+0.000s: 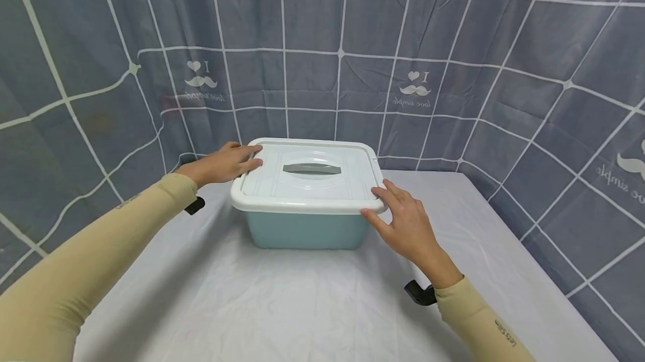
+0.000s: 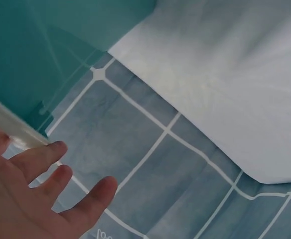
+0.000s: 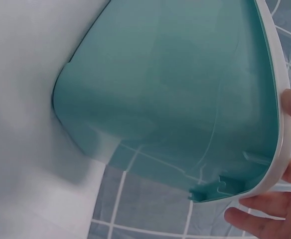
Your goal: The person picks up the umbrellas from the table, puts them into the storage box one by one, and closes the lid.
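A light teal storage box (image 1: 302, 230) stands on the table with its white lid (image 1: 267, 202) on; a grey handle (image 1: 311, 168) lies flat in the lid's middle. My left hand (image 1: 227, 163) rests with straight fingers on the lid's far left corner. My right hand (image 1: 408, 225) touches the near right corner, fingers on top and thumb against the front rim. In the left wrist view my left hand (image 2: 31, 199) spreads below the rim (image 2: 6, 122) and the box wall (image 2: 26, 64). The right wrist view shows the box wall (image 3: 175, 99), the rim (image 3: 280, 124) and my fingertips (image 3: 265, 219) beside it.
A white cloth (image 1: 302, 306) covers the table, whose right edge (image 1: 529, 250) slants away. A grey curtain with white grid lines (image 1: 353, 26) hangs close behind and on both sides. Black camera mounts (image 1: 420, 294) sit at my wrists.
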`<state>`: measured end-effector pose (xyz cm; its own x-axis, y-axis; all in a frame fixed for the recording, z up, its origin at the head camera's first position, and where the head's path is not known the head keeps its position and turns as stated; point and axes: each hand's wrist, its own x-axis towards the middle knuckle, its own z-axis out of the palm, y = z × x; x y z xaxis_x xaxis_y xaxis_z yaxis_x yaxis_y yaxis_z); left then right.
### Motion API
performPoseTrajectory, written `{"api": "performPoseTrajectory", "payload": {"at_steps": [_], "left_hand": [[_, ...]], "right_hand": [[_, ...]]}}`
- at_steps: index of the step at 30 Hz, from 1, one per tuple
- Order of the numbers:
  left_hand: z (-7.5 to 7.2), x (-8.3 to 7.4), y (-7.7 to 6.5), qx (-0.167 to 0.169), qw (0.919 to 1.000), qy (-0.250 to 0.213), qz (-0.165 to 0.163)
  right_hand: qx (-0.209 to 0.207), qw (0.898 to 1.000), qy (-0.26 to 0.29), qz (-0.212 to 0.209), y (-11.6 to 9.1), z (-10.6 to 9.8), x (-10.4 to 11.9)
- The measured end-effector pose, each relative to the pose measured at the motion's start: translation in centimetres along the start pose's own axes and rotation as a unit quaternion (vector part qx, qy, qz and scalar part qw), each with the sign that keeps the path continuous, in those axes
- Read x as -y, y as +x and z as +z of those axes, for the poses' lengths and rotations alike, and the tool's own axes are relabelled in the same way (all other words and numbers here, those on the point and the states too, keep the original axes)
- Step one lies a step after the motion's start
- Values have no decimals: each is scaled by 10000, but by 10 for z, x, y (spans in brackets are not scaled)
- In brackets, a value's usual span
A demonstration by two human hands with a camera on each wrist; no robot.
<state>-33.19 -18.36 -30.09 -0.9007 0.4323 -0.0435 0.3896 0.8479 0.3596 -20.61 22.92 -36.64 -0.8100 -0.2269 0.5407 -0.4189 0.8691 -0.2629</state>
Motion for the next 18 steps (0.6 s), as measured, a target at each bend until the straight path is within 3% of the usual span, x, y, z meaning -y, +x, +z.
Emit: {"api": "performPoseTrajectory", "payload": {"at_steps": [11,18], "left_hand": [[-1,1,-6,-183,9997,102,-84],[3,4,-8,-382,9991,-192,74]], "right_hand": [[9,10000,68,-53,1,-3,0],[76,9998,169,-75,2,-7,-5]]}}
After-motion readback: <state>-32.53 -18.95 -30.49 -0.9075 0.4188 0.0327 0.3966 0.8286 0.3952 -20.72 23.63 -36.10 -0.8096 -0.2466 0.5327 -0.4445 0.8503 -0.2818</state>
